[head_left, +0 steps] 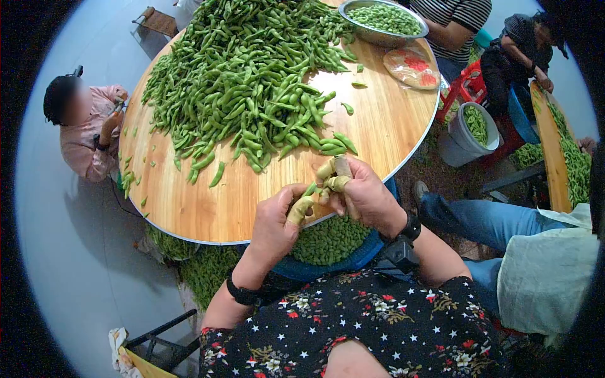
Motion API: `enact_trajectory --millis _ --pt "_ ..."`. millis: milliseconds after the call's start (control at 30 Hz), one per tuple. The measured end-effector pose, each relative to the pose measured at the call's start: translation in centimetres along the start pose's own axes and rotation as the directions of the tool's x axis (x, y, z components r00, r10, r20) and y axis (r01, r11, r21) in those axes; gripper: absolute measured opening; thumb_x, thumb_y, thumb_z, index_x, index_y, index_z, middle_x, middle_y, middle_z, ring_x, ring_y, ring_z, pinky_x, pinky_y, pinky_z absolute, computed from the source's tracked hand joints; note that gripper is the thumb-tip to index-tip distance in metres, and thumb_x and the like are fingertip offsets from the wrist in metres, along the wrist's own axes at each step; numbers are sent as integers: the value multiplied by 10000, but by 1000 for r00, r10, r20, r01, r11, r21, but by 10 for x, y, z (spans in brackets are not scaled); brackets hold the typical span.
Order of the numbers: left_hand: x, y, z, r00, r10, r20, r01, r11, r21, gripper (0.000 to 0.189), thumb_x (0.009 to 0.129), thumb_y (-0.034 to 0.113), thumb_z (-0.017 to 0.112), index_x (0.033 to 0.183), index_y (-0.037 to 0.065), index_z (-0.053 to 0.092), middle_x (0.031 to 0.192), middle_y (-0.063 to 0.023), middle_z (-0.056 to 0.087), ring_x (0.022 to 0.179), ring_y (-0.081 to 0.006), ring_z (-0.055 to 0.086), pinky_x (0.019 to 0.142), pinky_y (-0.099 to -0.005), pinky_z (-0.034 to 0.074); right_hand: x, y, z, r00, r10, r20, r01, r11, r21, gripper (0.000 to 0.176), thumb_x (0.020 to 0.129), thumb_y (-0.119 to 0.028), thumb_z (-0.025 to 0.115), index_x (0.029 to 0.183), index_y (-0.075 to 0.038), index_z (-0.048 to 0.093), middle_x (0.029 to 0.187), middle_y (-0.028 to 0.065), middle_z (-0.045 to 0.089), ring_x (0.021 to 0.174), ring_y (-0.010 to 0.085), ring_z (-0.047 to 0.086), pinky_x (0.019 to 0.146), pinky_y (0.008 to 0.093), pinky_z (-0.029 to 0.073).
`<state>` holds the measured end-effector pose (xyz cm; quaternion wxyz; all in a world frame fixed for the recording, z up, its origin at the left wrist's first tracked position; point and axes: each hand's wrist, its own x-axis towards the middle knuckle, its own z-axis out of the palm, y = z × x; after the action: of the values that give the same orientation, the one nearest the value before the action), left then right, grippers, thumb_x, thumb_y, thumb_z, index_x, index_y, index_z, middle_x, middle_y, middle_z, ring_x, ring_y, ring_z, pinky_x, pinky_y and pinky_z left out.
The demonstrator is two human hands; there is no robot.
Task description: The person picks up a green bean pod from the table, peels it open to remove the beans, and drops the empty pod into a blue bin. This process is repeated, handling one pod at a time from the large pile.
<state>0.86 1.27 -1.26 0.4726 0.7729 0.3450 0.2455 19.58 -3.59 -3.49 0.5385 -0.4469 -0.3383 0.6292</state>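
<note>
My left hand (280, 215) pinches a green soybean pod (310, 189) near the table's front edge. Close beside it, my right hand (362, 189) is closed, fingertips drawn together by the pod; what lies between them is hidden. Tan covers wrap several fingers and thumbs on both hands. A large heap of soybean pods (246, 88) fills the table beyond my hands. Below them, shelled green beans (331, 239) lie in a blue basin (291, 268) at my lap.
The round wooden table (189, 217) bears a metal bowl (378, 36) of beans and a plastic-wrapped packet (411, 68). A white bucket (469, 142) of pods stands right. Co-workers sit left, at the back and right; one's jeans-clad leg (479, 220) is near my right arm.
</note>
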Motion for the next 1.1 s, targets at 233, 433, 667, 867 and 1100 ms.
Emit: enact_trajectory --millis 233,433,667,867,1100 --pt "-3 -4 0 1000 -15 -23 12 993 -121 188 927 112 552 1064 -11 585 772 -81 659 662 -130 634 593 -256 503 -1 0 7 993 -109 35 109 994 9 174 870 -67 556 1035 -12 551 793 49 643 624 84 595 477 226 466" --pt "-4 -6 -4 995 -92 28 96 946 -310 266 965 231 534 1130 23 531 813 -10 587 643 -47 506 545 -189 403 -8 -9 10 996 -95 -3 90 956 -278 152 849 -64 595 995 -26 589 790 45 626 652 108 580 553 259 476" --pt "-2 -4 -1 998 23 -51 -29 992 -123 233 960 188 537 1104 5 552 817 -21 613 690 -76 574 591 -212 465 -11 -4 20 889 -458 8 344 656 -671 157 826 -46 625 980 -19 610 769 65 634 657 130 600 599 289 491" --pt "-4 -4 2 956 256 -145 -228 956 183 205 854 62 634 1032 -22 578 827 -163 658 722 -272 678 627 -327 530 -16 -7 27 946 -324 -29 257 799 -543 160 856 -42 612 1016 -27 617 794 27 654 648 67 604 519 229 501" --pt "-12 5 1 976 201 -81 -183 964 192 174 840 28 631 1000 -23 586 787 -152 652 671 -252 671 581 -308 523 -9 0 27 943 -331 -30 265 805 -531 79 787 -69 556 802 -11 504 647 78 532 570 118 481 540 296 433"
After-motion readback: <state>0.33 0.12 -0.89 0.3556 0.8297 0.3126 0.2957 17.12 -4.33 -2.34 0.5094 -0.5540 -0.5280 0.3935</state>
